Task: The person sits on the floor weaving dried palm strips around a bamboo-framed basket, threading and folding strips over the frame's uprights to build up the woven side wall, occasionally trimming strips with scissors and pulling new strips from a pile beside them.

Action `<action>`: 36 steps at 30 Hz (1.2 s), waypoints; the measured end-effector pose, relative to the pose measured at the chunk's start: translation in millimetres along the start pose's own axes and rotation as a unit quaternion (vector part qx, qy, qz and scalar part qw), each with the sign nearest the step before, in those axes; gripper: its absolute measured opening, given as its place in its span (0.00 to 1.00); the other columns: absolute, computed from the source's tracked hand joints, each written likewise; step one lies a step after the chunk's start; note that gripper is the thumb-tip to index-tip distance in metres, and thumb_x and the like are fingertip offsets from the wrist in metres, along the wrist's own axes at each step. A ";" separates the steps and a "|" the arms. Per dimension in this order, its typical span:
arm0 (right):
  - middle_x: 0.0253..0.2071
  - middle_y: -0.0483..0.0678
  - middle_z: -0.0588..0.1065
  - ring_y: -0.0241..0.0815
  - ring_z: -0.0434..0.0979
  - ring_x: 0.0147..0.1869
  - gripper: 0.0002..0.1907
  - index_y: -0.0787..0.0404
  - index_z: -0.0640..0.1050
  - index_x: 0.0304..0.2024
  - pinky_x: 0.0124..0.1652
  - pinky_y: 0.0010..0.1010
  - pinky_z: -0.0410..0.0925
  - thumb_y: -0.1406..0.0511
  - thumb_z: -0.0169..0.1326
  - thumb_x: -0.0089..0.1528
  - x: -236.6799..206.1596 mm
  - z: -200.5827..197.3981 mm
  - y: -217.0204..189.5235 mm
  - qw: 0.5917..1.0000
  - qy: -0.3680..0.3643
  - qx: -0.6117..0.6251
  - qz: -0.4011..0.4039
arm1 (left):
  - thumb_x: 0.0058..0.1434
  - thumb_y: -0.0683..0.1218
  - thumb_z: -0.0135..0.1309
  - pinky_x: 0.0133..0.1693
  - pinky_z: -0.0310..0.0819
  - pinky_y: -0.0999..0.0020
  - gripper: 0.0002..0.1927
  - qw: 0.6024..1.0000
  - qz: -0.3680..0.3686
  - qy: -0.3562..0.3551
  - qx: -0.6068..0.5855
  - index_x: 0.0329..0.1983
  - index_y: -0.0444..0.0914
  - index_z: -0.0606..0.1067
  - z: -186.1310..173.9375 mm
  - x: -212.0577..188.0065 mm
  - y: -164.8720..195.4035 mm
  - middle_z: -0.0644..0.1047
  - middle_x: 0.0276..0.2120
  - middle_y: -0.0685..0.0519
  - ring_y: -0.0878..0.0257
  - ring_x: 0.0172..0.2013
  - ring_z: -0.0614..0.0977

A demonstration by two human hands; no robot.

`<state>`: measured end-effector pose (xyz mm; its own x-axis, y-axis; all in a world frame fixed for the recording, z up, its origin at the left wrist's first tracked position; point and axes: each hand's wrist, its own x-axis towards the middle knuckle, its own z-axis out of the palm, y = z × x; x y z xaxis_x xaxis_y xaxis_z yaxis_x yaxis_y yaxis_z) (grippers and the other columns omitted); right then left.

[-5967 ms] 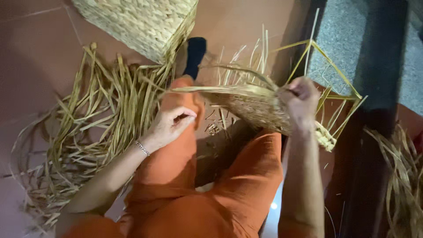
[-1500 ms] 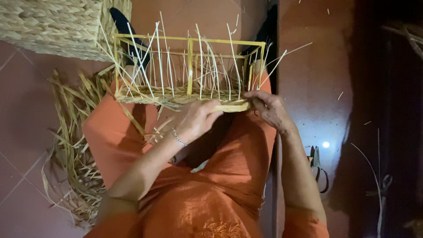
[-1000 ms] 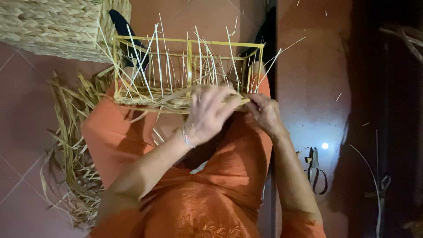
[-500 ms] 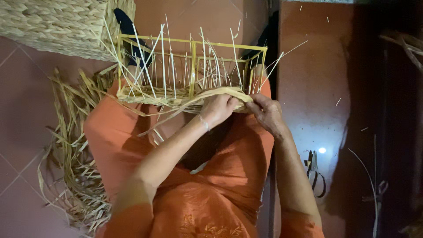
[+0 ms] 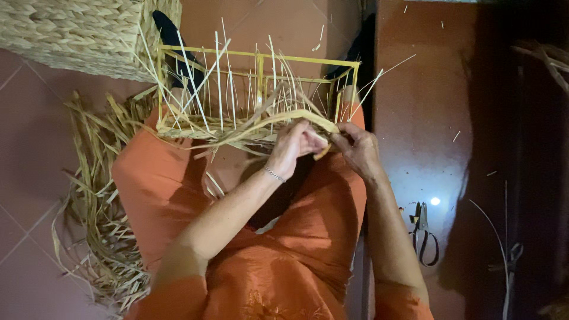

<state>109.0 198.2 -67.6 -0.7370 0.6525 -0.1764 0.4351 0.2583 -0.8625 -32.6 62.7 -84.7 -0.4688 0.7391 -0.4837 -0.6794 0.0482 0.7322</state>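
Observation:
A yellow wire basket frame (image 5: 259, 62) with thin upright straw stakes rests on my orange-clad knees, its bottom edge woven with dried straw. My left hand (image 5: 294, 144) pinches a flat straw strand (image 5: 278, 123) at the frame's near right corner. Beside it, touching, my right hand (image 5: 357, 149) grips the same strand's end against the woven edge. A thin bracelet circles my left wrist.
A finished woven straw basket (image 5: 83, 29) stands at the upper left. A heap of loose dried straw (image 5: 101, 195) lies on the tiled floor to my left. Black scissors (image 5: 422, 232) lie on the floor at the right. Dark furniture stands at the far right.
My left hand has slid right along the woven edge to meet my right hand at the frame's near right corner, drawing the straw strand with it. The frame has stayed on my knees.

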 end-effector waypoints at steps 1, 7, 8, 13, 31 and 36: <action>0.31 0.40 0.76 0.28 0.72 0.31 0.08 0.59 0.82 0.45 0.31 0.23 0.69 0.67 0.62 0.63 0.7 1.1 -1.7 1.000 0.011 0.013 -0.020 | 0.70 0.49 0.45 0.44 0.85 0.58 0.15 0.999 0.007 -0.025 -0.018 0.35 0.34 0.75 -1.3 -9.8 -2.2 0.83 0.34 0.40 0.54 0.37 0.87; 0.34 0.44 0.78 0.35 0.76 0.33 0.13 0.59 0.81 0.40 0.34 0.29 0.72 0.72 0.68 0.55 2.0 8.1 -18.4 0.995 0.065 -0.018 -0.068 | 0.74 0.54 0.44 0.56 0.80 0.60 0.20 0.944 0.176 -0.117 0.253 0.47 0.35 0.79 -1.4 -58.3 -4.3 0.84 0.47 0.47 0.56 0.50 0.86; 0.35 0.45 0.79 0.37 0.78 0.34 0.11 0.59 0.82 0.38 0.35 0.30 0.73 0.72 0.68 0.54 0.1 9.3 -21.9 0.991 0.073 -0.046 -0.103 | 0.72 0.54 0.47 0.55 0.81 0.60 0.18 0.917 0.206 -0.122 0.319 0.49 0.37 0.79 -2.3 -62.6 -1.1 0.83 0.48 0.48 0.57 0.50 0.86; 0.36 0.50 0.79 0.46 0.81 0.37 0.06 0.60 0.83 0.35 0.38 0.35 0.72 0.74 0.63 0.56 -10.9 6.3 -41.6 0.969 0.081 -0.140 -0.184 | 0.63 0.52 0.60 0.66 0.63 0.46 0.25 0.640 0.443 -0.055 0.625 0.61 0.37 0.73 -15.7 -43.1 32.5 0.71 0.62 0.47 0.50 0.65 0.68; 0.30 0.50 0.82 0.38 0.83 0.32 0.06 0.60 0.85 0.36 0.35 0.30 0.75 0.64 0.64 0.60 -0.6 11.7 -22.0 0.993 0.096 -0.065 -0.004 | 0.63 0.39 0.48 0.50 0.73 0.54 0.10 0.506 0.337 -0.081 0.790 0.46 0.32 0.75 -34.5 -38.3 32.0 0.73 0.39 0.46 0.54 0.43 0.76; 0.30 0.52 0.82 0.39 0.83 0.32 0.07 0.63 0.84 0.37 0.35 0.31 0.74 0.65 0.64 0.60 0.4 20.4 -19.1 0.988 0.128 -0.075 -0.028 | 0.77 0.50 0.43 0.22 0.77 0.56 0.15 0.685 0.051 -0.072 0.723 0.40 0.36 0.74 -44.0 -18.0 38.2 0.73 0.22 0.49 0.56 0.19 0.73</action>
<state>89.8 179.0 -60.9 -0.6146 0.7887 0.0122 0.4836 0.3890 -0.7841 -75.0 21.7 -69.1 -0.3408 0.8416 -0.4191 0.6714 0.5299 0.5181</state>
